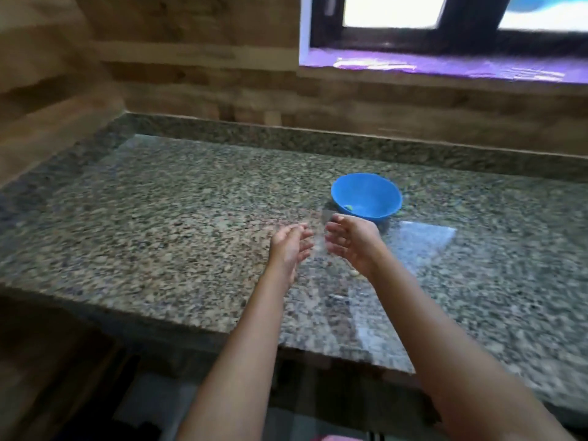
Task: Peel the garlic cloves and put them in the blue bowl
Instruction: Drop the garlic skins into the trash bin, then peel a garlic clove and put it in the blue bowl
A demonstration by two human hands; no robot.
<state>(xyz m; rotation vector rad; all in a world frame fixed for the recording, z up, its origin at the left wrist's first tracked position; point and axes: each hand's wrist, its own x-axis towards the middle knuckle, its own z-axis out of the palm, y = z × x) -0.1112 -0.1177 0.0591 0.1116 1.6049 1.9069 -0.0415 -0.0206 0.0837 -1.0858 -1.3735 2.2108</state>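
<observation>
below the counter edge, nearest of all, only dark blurred cabinet space and a scrap of pink at the bottom, too smeared to name.

over the granite counter [159, 218], two bare forearms reaching forward from the lower right, raised rather than resting, probably so the hands can work freely above the surface.

left hand [291, 246] palm turned inward, fingers [302, 232] loosely extended and slightly curled, holding nothing that can be made out. right hand [353, 241] facing it, close but apart, fingers [334, 238] relaxed and half curled, likewise with no visible grip on anything. facing palms with a small gap between them, likely a pose for rubbing or brushing off papery skin, or for readying to take up the next piece (motion blur too heavy to settle which).

just beneath the right wrist, a small pale lump lying on the counter, probably a garlic clove [354, 273], kept close at hand for peeling; peeled or not, cannot tell.

just beyond the right hand, upright on the counter, the bowl [366, 186], set within easy reach so each finished clove can be dropped in without stretching. inside, near the front wall, a small greenish-pale bit [349, 206], possibly a clove already delivered, so the task seems under way, not finished.

farther back, a raised granite lip against a wood-look wall [191, 74], and at upper right a window [445, 20] with a purple sill, bright and washed out.
</observation>
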